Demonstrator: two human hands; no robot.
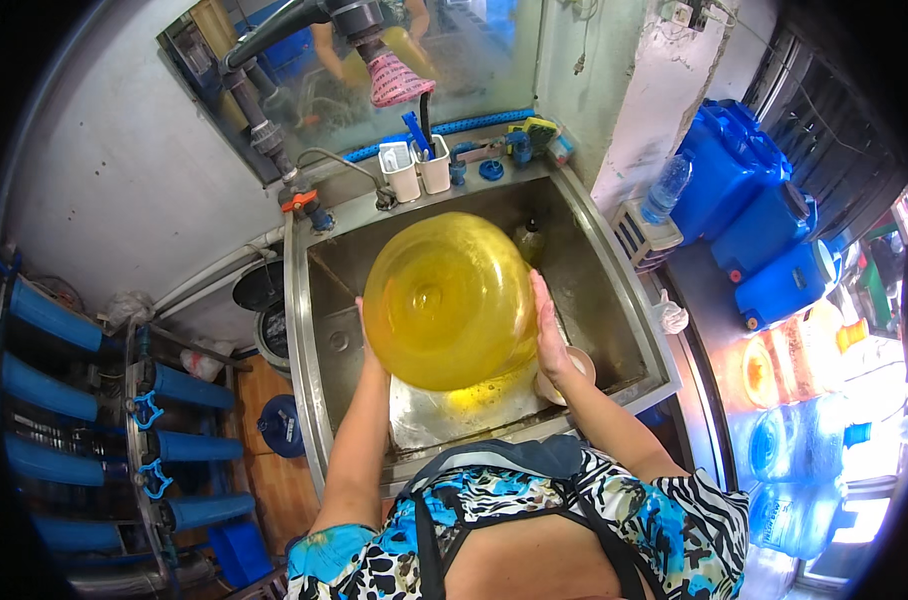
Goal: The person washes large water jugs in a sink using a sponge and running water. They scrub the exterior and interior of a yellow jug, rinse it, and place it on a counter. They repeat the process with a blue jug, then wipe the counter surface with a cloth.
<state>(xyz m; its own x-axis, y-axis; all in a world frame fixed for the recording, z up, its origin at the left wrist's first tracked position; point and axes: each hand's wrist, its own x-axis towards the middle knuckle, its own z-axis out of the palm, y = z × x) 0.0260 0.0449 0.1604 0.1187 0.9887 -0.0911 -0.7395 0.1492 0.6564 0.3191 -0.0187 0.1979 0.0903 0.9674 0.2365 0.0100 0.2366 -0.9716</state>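
Note:
Between my two palms I hold a large translucent yellow water jug (454, 300), its round base turned up toward me. The jug is over the stainless-steel sink (604, 330); its neck is hidden beneath its body. My left hand (373, 358) presses against its left side, the fingers mostly hidden behind it. Against the right side lies my right hand (550, 330), fingers extended. A pale bowl (580, 362) sits in the sink, partly behind my right wrist. A small bottle with a dark top (529, 241) stands near the sink's back right corner.
White holders (400, 174) with brushes stand on the back ledge beside a blue cap (491, 170). A pipe with a pink-wrapped end (398, 79) overhangs the sink. Blue containers (784, 281) and water jugs (795, 439) line the right; blue filter housings (198, 446) stand left.

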